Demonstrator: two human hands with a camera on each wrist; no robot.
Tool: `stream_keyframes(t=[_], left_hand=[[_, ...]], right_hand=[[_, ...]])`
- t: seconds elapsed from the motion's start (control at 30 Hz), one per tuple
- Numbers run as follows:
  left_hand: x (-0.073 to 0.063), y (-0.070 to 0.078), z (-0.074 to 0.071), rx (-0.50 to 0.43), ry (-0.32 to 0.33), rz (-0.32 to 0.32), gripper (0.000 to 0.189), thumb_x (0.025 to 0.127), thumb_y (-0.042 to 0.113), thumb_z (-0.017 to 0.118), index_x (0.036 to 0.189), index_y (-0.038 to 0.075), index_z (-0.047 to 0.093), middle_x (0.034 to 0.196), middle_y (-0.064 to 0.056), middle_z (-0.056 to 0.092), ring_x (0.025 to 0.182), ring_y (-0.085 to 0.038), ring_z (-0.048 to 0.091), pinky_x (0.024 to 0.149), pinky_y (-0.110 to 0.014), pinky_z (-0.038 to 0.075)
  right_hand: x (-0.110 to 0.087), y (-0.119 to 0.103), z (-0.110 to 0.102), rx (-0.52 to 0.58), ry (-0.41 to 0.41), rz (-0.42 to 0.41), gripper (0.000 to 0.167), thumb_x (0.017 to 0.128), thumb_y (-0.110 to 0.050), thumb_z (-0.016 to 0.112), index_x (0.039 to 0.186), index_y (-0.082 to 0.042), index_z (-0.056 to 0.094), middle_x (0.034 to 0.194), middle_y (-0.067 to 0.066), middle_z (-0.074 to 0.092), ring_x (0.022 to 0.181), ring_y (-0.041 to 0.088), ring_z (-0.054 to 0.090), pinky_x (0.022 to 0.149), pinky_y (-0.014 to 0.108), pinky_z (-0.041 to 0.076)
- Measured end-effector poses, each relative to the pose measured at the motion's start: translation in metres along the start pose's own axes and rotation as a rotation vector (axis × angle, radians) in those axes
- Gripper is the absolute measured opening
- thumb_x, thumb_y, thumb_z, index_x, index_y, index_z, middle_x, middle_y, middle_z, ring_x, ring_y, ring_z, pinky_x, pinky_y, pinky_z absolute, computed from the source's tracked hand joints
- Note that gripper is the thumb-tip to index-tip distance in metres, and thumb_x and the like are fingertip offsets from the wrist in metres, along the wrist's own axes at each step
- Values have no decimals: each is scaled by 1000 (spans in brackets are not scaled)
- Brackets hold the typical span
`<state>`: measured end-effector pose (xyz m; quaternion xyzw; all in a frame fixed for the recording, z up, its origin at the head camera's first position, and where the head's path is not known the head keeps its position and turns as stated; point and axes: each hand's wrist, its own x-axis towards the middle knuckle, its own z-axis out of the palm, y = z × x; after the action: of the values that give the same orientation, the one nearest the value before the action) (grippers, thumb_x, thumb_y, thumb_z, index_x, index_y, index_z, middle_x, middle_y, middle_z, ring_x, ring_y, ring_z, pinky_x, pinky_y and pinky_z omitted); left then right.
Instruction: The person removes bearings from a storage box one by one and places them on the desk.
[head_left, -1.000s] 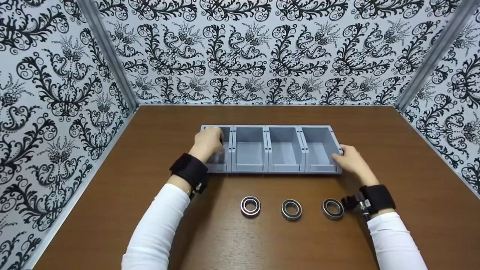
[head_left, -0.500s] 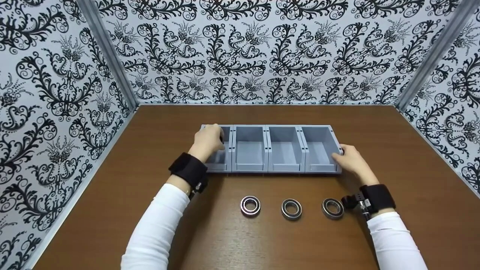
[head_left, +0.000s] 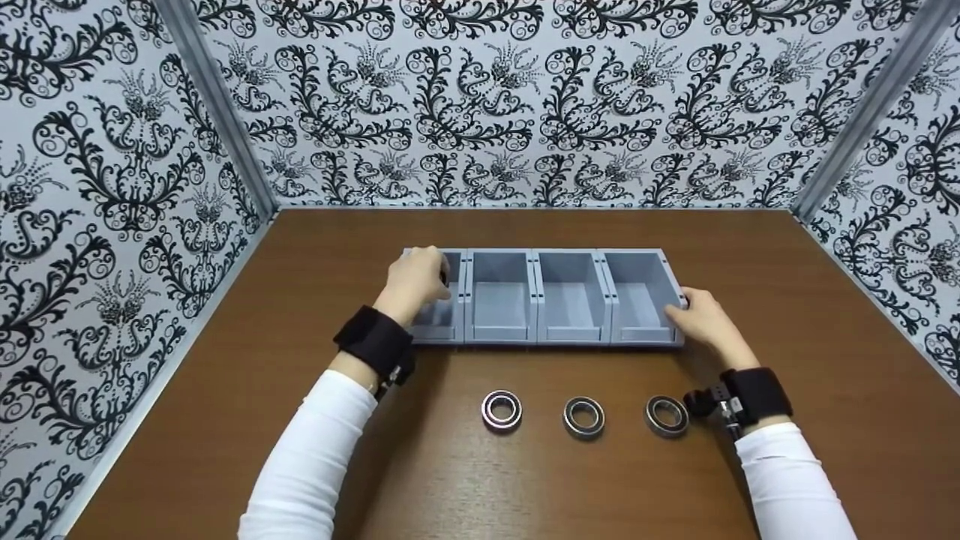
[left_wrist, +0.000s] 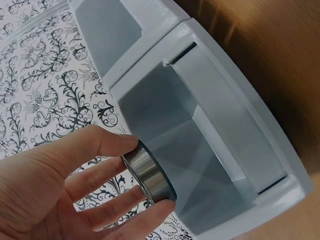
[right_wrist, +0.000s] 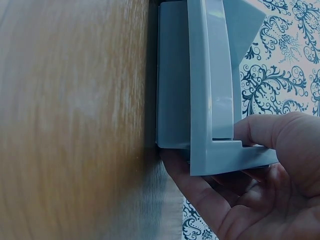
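Observation:
In the left wrist view my left hand [left_wrist: 95,180] pinches a metal ball bearing [left_wrist: 149,172] between thumb and fingers, at the mouth of the leftmost grey bin [left_wrist: 235,115]. From the head view this left hand [head_left: 418,279] covers part of that bin, and the bearing is mostly hidden behind the fingers. My right hand [head_left: 703,319] grips the outer side wall of the rightmost bin [head_left: 637,289]. The right wrist view has the right hand's thumb [right_wrist: 260,131] inside the wall and the fingers outside and beneath it.
Three more bearings lie in a row on the brown table [head_left: 450,487]: a left one [head_left: 491,424], a middle one [head_left: 571,427] and a right one [head_left: 654,426] near the right wrist camera [head_left: 701,403]. Two middle bins [head_left: 500,334] join the outer ones. Patterned walls [head_left: 525,97] stand behind and beside.
Almost nothing differs: the left hand with the bearing shifts very slightly, while the right hand keeps its grip on the bin and the bearings on the table stay put.

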<state>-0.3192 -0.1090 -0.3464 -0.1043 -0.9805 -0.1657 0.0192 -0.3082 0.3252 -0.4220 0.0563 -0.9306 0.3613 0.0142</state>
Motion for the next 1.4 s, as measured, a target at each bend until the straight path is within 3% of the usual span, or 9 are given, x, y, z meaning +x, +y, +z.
stream_keyframes(t=[0.27,0.5,0.8,1.4], left_hand=[[-4,0,1,-4,10,-4,34,83,11,84,116,4,77,116,-17,74,109,-40,69,92,-52,55],[-7,-3,0,-12,27,-9,37,80,11,83,116,5,78,119,-18,74,110,-44,69,90,-54,55],[-17,-2,-2,-14,13,-11,39,83,12,83,121,4,76,124,-17,72,112,-44,67,93,-54,54],[-32,-3,-5,-45,30,-2,38,80,8,81,118,2,76,121,-21,72,107,-43,69,88,-55,56]], right_hand=[[0,1,0,-13,2,-24,43,97,-4,55,127,25,53,111,38,65,91,36,65,75,34,50],[1,1,1,-7,3,-16,42,96,-5,55,127,24,54,110,37,66,91,36,65,73,32,50],[0,0,0,-1,-9,-8,43,97,-5,55,128,25,53,113,39,64,94,37,65,75,33,51],[-2,-2,0,4,-4,23,43,97,-7,55,129,21,54,111,35,67,91,33,66,73,31,50]])
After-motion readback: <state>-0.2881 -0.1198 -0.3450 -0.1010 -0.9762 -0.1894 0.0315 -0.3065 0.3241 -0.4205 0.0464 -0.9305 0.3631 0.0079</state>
